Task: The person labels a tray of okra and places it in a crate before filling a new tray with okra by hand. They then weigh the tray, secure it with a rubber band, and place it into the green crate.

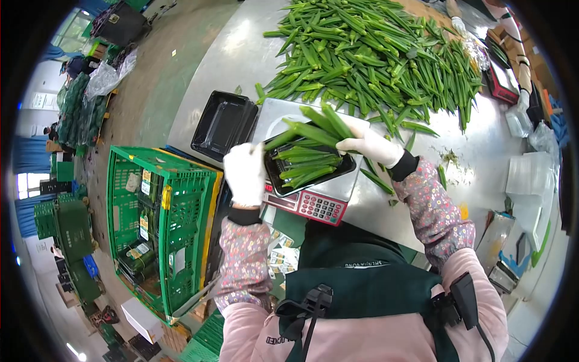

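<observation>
A black plastic tray (310,182) with a row of green okra pods (307,164) in it rests on a digital scale (322,207) with a red keypad panel. Gloved in white, my right hand (371,143) grips several okra pods (319,128) above the tray's far side. My left hand (244,175), also in a white glove, is closed at the tray's left edge; its fingertips are hidden, so what they hold cannot be made out. Just beyond my left hand stand nested empty black trays (223,125).
A large okra heap (374,60) covers the far part of the metal table (208,72). On the left, a green crate (166,235) holds packed trays. Another person's gloved hand (459,25) is at the far right, near a second red scale (502,84). Clear plastic containers (531,178) stand right.
</observation>
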A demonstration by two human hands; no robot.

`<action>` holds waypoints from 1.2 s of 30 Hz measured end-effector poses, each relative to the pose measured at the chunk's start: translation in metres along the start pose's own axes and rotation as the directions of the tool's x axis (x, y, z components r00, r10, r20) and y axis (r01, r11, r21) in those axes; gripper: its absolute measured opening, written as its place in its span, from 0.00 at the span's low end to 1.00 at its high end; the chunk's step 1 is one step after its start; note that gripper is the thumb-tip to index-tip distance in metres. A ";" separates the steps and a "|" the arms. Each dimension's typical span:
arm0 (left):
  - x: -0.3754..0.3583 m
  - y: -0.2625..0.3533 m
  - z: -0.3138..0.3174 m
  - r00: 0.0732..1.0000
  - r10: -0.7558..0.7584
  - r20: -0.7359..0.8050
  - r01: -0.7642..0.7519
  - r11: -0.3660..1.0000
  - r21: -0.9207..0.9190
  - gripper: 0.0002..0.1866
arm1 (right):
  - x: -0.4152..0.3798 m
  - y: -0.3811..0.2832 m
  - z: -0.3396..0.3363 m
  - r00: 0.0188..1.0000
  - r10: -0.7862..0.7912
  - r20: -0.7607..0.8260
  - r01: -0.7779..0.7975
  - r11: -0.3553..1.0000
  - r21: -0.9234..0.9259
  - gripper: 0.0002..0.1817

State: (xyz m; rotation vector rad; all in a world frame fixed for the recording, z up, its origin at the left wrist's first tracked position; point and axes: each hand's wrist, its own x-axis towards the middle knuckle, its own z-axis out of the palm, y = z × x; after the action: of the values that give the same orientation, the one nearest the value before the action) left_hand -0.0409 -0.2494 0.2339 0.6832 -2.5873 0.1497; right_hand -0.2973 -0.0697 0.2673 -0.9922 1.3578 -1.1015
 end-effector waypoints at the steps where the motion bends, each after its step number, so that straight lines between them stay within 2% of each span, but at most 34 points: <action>1: -0.007 -0.005 -0.010 0.997 -0.055 -0.050 0.055 0.998 -0.004 0.05 | 0.005 0.005 0.002 0.983 0.173 0.055 -0.175 0.984 0.028 0.41; 3: -0.026 -0.013 -0.021 0.973 -0.169 -0.159 0.176 0.984 0.030 0.12 | 0.017 0.019 0.010 0.987 -0.155 0.053 0.163 0.956 -0.245 0.40; 4: -0.037 -0.018 -0.022 0.949 -0.283 -0.137 0.289 0.957 0.030 0.11 | 0.024 0.018 0.017 0.938 -0.333 0.098 0.344 0.853 -0.393 0.40; 6: -0.052 -0.020 -0.025 0.894 -0.421 -0.153 0.414 0.907 -0.077 0.10 | 0.026 -0.006 0.025 0.982 -0.070 0.174 0.166 0.762 -0.626 0.40; 8: -0.063 -0.013 -0.030 0.878 -0.447 -0.169 0.430 0.894 -0.130 0.10 | 0.039 0.016 0.030 0.923 -0.279 0.266 0.356 0.351 -0.866 0.37; 9: -0.065 -0.006 -0.035 0.883 -0.445 -0.152 0.425 0.893 -0.145 0.10 | 0.041 0.024 0.030 0.909 -0.329 0.257 0.354 0.278 -0.893 0.37; 10: -0.066 0.004 -0.042 0.886 -0.443 -0.136 0.422 0.892 -0.160 0.11 | 0.037 0.019 0.029 0.912 -0.322 0.254 0.347 0.278 -0.896 0.37; 12: -0.067 0.030 -0.054 0.891 -0.442 -0.102 0.405 0.876 -0.260 0.13 | 0.022 0.003 0.024 0.862 -0.491 0.126 0.336 0.368 -0.867 0.38; 13: -0.071 0.044 -0.058 0.909 -0.411 -0.069 0.373 0.876 -0.305 0.13 | 0.012 -0.009 0.021 0.848 -0.525 0.068 0.348 0.457 -0.819 0.36; 14: -0.074 0.060 -0.062 0.925 -0.377 -0.039 0.341 0.873 -0.349 0.13 | -0.002 -0.014 0.023 0.869 -0.493 -0.034 0.280 0.548 -0.788 0.32; 16: -0.076 0.093 -0.067 0.975 -0.222 -0.023 0.193 0.890 -0.413 0.15 | -0.040 -0.008 0.033 0.976 -0.155 -0.156 0.064 0.879 -0.472 0.29; 18: -0.086 0.125 -0.060 0.973 -0.229 0.011 0.195 0.803 -0.563 0.18 | -0.071 -0.001 0.040 0.998 0.063 -0.003 -0.063 0.989 -0.133 0.25; 19: -0.091 0.137 -0.055 0.976 -0.215 0.039 0.195 0.778 -0.597 0.18 | -0.086 0.019 0.052 0.998 0.058 0.001 -0.057 0.991 0.120 0.24; 20: -0.093 0.149 -0.051 0.978 -0.200 0.066 0.196 0.751 -0.630 0.18 | -0.097 0.042 0.065 0.999 0.051 0.001 -0.048 0.930 0.365 0.24; 23: -0.088 0.169 -0.046 0.990 -0.063 0.129 0.135 0.723 -0.678 0.12 | -0.115 0.066 0.095 0.987 0.143 -0.079 -0.077 0.832 0.550 0.25; 25: -0.086 0.179 -0.041 0.987 -0.015 0.160 0.123 0.712 -0.691 0.12 | -0.114 0.072 0.096 0.990 0.066 -0.123 0.044 0.685 0.727 0.22; 26: -0.086 0.183 -0.039 0.983 -0.043 0.181 0.159 0.695 -0.701 0.11 | -0.112 0.072 0.095 0.988 0.045 -0.147 0.093 0.588 0.804 0.22; 27: -0.086 0.186 -0.036 0.977 -0.070 0.202 0.195 0.677 -0.709 0.10 | -0.112 0.070 0.095 0.986 0.045 -0.159 0.103 0.583 0.806 0.22; 28: -0.088 0.190 -0.033 0.978 -0.057 0.203 0.187 0.676 -0.713 0.10 | -0.111 0.066 0.094 0.959 0.131 -0.253 0.135 0.575 0.807 0.21; 29: -0.091 0.193 -0.029 0.930 -0.137 0.342 0.354 0.584 -0.731 0.10 | -0.112 0.064 0.092 0.915 0.216 -0.341 0.166 0.569 0.806 0.20; 30: -0.092 0.196 -0.025 0.854 -0.200 0.480 0.513 0.474 -0.715 0.10 | -0.114 0.068 0.091 0.912 0.217 -0.348 0.172 0.567 0.806 0.20; 32: -0.096 0.199 -0.020 0.846 -0.179 0.502 0.521 0.473 -0.710 0.10 | -0.113 0.083 0.091 0.876 0.201 -0.438 0.073 0.843 0.533 0.20; 33: -0.093 0.202 -0.021 0.841 -0.169 0.514 0.527 0.469 -0.709 0.11 | -0.108 0.088 0.089 0.849 0.207 -0.487 0.033 0.898 0.439 0.18; 34: -0.091 0.204 -0.021 0.835 -0.160 0.526 0.534 0.464 -0.707 0.12 | -0.104 0.096 0.081 0.805 0.304 -0.509 0.019 0.845 0.535 0.17; 36: -0.091 0.206 -0.022 0.838 -0.133 0.529 0.516 0.506 -0.691 0.15 | -0.089 0.119 0.053 0.606 0.271 -0.747 -0.139 0.962 0.236 0.12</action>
State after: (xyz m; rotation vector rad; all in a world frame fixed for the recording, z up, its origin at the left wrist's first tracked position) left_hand -0.0627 -0.0254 0.2138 0.8670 -2.3858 -1.4050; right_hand -0.2350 0.0394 0.1718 -0.1759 1.9743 -1.5089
